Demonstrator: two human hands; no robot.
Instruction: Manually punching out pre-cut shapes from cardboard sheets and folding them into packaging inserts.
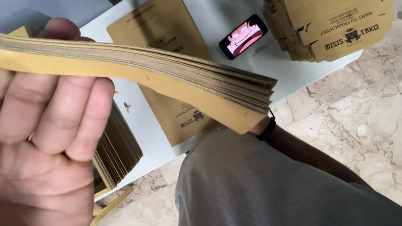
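Stack [163, 76] of flat brown cartons, raised above tabletop [228, 13]; long axis runs upper left to lower right, sagging. Left hand [19, 140] grip closed on its left end; right hand hidden beneath far end, grip unreadable. More cartons [339, 7] beside phone [243, 36].

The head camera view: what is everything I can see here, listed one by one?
Thick bundle of flat cardboard sheets: one, tan, held up, bending across the view.
Flat printed carton: one, tan, lying on the table.
Phone: one, black, screen lit pink, mid-table.
Stack of folded cartons: one, tan, table's right end.
Upright pile of sheets: one, tan, behind the hand.
Table: one, white.
Floor: beige marble.
Left hand: gripping the bundle.
Right hand: hidden behind the bundle's far end; forearm with dark wristband shows.
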